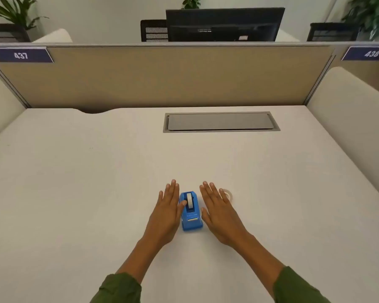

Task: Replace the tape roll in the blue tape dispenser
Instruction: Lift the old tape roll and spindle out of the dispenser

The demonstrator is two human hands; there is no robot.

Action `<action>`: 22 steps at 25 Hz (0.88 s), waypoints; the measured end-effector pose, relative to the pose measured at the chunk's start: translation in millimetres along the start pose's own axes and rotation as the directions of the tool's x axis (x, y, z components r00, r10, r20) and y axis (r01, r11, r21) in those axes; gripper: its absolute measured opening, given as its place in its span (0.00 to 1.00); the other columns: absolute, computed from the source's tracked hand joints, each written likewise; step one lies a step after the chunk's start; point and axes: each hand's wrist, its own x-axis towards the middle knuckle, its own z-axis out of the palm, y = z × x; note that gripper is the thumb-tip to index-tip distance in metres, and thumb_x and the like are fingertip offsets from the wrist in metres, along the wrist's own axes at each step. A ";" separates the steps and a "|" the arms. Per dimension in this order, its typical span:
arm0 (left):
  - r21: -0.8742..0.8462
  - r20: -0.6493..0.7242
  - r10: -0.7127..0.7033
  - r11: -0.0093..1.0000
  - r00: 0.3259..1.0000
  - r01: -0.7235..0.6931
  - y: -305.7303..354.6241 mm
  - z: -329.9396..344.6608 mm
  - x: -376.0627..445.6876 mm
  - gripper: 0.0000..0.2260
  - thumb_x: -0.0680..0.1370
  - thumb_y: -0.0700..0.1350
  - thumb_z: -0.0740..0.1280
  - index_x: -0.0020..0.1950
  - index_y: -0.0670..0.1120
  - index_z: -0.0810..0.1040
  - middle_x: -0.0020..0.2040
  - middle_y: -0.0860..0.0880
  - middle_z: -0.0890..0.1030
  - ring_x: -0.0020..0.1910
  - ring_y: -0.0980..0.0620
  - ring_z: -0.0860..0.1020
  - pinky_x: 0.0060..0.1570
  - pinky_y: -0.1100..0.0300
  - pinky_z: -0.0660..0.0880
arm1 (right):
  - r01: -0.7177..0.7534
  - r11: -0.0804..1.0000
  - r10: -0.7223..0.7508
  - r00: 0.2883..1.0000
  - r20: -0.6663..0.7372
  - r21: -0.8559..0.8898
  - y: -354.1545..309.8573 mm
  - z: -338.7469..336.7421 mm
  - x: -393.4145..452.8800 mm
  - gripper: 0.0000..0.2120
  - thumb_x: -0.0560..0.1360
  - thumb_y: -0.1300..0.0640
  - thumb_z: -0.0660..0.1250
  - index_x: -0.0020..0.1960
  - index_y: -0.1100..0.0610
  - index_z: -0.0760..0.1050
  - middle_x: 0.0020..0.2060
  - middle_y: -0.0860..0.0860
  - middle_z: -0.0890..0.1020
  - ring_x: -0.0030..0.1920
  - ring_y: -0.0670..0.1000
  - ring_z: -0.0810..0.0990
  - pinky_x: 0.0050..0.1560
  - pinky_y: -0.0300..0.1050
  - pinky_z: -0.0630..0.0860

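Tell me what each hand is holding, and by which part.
Nothing is held. The left hand and right hand lie flat and open beside the tape dispenser.

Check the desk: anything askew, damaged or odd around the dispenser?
Nothing stands out. The blue plastic tape dispenser sits upright between the flat left hand and right hand; a clear tape roll lies flat beside the right fingers.

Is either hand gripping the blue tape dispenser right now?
No. The left hand and right hand lie flat and open on either side of the blue tape dispenser, not closed around it.
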 end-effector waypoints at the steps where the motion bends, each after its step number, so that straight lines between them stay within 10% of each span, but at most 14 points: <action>1: -0.058 0.051 -0.025 0.998 0.998 0.028 0.7 1.2 -3.1 0.26 0.77 0.58 0.45 0.69 0.55 0.34 0.75 0.56 0.37 0.73 0.59 0.37 0.71 0.61 0.38 | 0.017 1.000 -0.018 1.000 0.005 0.002 -1.9 2.1 -2.9 0.27 0.82 0.50 0.46 0.74 0.53 0.35 0.76 0.48 0.39 0.74 0.45 0.34 0.72 0.41 0.33; 8: -0.223 0.170 -0.042 0.972 0.985 0.080 -9.9 10.6 -2.3 0.52 0.60 0.66 0.70 0.74 0.55 0.42 0.77 0.55 0.52 0.74 0.55 0.55 0.70 0.58 0.56 | 0.016 0.996 -0.024 0.996 0.091 0.084 2.3 13.1 -7.2 0.26 0.82 0.49 0.46 0.72 0.47 0.32 0.76 0.45 0.42 0.72 0.41 0.34 0.71 0.40 0.36; 14: -0.291 0.129 -0.084 0.949 0.988 0.119 -10.4 9.4 1.0 0.50 0.63 0.54 0.77 0.73 0.57 0.47 0.76 0.52 0.59 0.72 0.50 0.62 0.67 0.58 0.61 | -0.089 0.896 0.062 0.995 0.077 0.436 0.8 5.9 6.0 0.27 0.79 0.43 0.56 0.74 0.44 0.51 0.75 0.44 0.59 0.74 0.44 0.58 0.70 0.41 0.57; 22: -0.334 0.159 -0.125 0.927 0.979 0.173 -5.4 0.7 1.5 0.49 0.63 0.48 0.78 0.74 0.53 0.51 0.74 0.50 0.62 0.71 0.49 0.64 0.68 0.54 0.63 | -0.025 0.933 0.021 1.000 0.016 0.359 -8.2 -3.7 33.8 0.22 0.75 0.53 0.67 0.67 0.49 0.67 0.61 0.49 0.74 0.59 0.49 0.74 0.56 0.39 0.71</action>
